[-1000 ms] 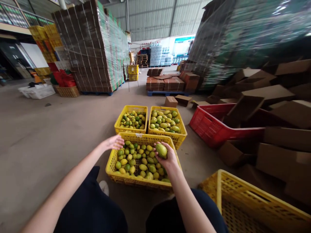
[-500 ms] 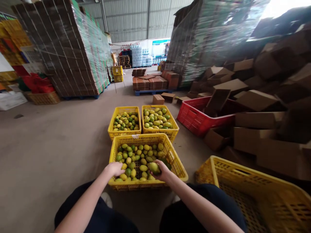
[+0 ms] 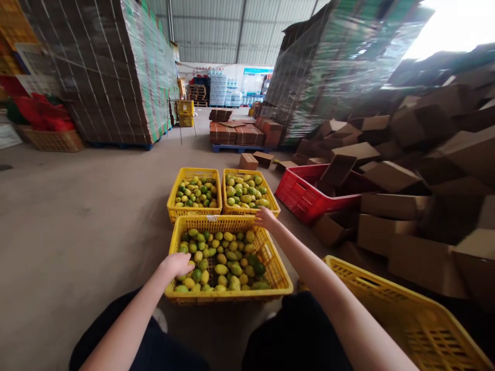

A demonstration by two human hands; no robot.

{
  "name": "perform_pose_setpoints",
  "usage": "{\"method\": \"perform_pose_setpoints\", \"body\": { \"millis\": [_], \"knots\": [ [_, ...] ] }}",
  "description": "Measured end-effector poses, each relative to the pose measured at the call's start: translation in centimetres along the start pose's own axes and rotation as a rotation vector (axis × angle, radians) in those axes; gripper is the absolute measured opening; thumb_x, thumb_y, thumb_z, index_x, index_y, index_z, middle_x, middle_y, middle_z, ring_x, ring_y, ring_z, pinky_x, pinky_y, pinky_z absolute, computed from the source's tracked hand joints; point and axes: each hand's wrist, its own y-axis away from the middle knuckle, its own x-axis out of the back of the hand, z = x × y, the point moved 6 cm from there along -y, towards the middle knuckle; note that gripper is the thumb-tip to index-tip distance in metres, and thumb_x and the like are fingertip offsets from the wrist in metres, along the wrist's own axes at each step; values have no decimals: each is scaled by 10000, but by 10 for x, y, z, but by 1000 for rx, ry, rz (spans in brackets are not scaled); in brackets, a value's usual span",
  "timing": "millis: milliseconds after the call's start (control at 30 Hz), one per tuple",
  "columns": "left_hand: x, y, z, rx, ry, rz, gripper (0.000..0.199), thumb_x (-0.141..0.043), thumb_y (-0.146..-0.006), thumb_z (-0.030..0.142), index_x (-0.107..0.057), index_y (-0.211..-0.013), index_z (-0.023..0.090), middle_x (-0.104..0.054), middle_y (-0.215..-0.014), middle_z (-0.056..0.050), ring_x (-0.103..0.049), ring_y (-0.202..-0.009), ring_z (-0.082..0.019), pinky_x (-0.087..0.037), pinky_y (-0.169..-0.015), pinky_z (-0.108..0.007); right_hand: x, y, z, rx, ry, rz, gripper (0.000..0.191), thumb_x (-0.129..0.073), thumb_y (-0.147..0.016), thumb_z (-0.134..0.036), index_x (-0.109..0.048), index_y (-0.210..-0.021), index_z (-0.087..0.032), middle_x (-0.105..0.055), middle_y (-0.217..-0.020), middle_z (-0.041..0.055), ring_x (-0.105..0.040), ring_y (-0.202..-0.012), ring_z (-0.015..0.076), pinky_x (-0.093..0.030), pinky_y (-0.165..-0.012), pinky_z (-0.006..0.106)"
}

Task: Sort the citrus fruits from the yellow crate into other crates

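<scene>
A large yellow crate (image 3: pixel 228 294) on the floor in front of me holds a loose layer of green and yellow fruits (image 3: pixel 221 269). My left hand (image 3: pixel 178 264) is over its left side, touching or just above the fruits; its fingertips are partly hidden. My right hand (image 3: pixel 265 218) is stretched out over the crate's far right corner, by the near edge of the back right yellow crate (image 3: pixel 274 206). The fingers of my right hand look apart, with nothing seen in them. Beside that crate, the back left yellow crate (image 3: pixel 172 198) is also filled with similar fruits.
A red crate (image 3: pixel 299 198) and a heap of cardboard boxes (image 3: pixel 386 226) lie to the right. Another yellow crate (image 3: pixel 386 291) is at the lower right. Wrapped pallet stacks (image 3: pixel 104 77) rise behind, with flattened cartons on a blue pallet (image 3: pixel 242 148) between them.
My right hand has moved forward from the front crate towards the back right crate, and the green fruit it held is no longer in it. My left hand stays at the left side. The view has shifted slightly.
</scene>
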Motion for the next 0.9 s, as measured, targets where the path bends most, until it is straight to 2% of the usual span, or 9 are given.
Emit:
{"method": "perform_pose_setpoints", "body": {
  "millis": [100,167,400,533,633,733,800,867,900],
  "knots": [
    [2,2,-1,8,-45,-21,440,-385,-853,396,-602,-1124,125,-613,-1177,-218,-596,-1068,-334,-445,-868,-407,34,16,29,-134,230,85,78,-484,-830,-154,-554,-858,-136,-599,-665,25,-552,-476,124,-498,-502,277],
    [2,3,1,11,-79,-49,456,-383,-857,385,-585,-1148,99,-602,-1191,-227,-590,-1075,-333,-443,-880,-413,58,30,34,-170,324,110,110,-477,-840,-163,-575,-813,-123,-624,-670,71,-590,-516,158,-508,-548,308],
    [-10,1,14,10,-148,-130,432,-411,-860,404,-591,-1147,136,-613,-1207,-165,-593,-1079,-272,-454,-873,-339,127,81,-8,-107,411,177,204,-388,-855,-129,-561,-759,-177,-658,-674,62,-637,-593,165,-502,-668,297],
    [-15,2,23,-18,-118,-127,371,-515,-815,375,-622,-1095,156,-654,-1149,-126,-617,-1034,-252,-466,-842,-303,148,107,-27,-12,473,184,243,-362,-825,-101,-572,-744,-192,-674,-695,76,-642,-607,168,-498,-706,322],
    [0,19,29,-74,-64,-49,364,-492,-836,395,-609,-1118,196,-653,-1160,-75,-611,-1035,-214,-454,-864,-275,157,133,-25,63,562,177,225,-386,-809,-118,-595,-751,-177,-672,-724,97,-632,-600,156,-479,-688,316],
    [32,58,20,-114,25,221,449,-281,-925,409,-480,-1278,215,-520,-1342,-65,-510,-1182,-176,-384,-979,-282,165,165,-4,116,699,145,159,-474,-779,-192,-628,-751,-164,-632,-664,74,-569,-516,129,-422,-550,275],
    [57,107,-6,-144,247,704,421,-311,-912,405,-535,-1200,195,-569,-1267,-78,-536,-1142,-174,-386,-986,-287,174,191,19,107,866,96,136,-547,-716,-267,-633,-697,-164,-611,-624,65,-525,-474,134,-380,-470,274],
    [48,159,-52,-34,415,1024,394,-365,-883,426,-557,-1136,193,-603,-1199,-90,-582,-1065,-186,-419,-960,-318,192,221,38,178,949,135,180,-582,-658,-346,-632,-707,-180,-591,-594,35,-514,-476,140,-393,-457,266],
    [30,183,-80,86,491,1117,397,-394,-860,439,-544,-1131,189,-605,-1192,-100,-591,-1052,-196,-434,-947,-336,206,238,47,204,1000,198,219,-603,-620,-373,-636,-727,-185,-592,-586,29,-518,-477,144,-402,-455,264]
  ]
}}
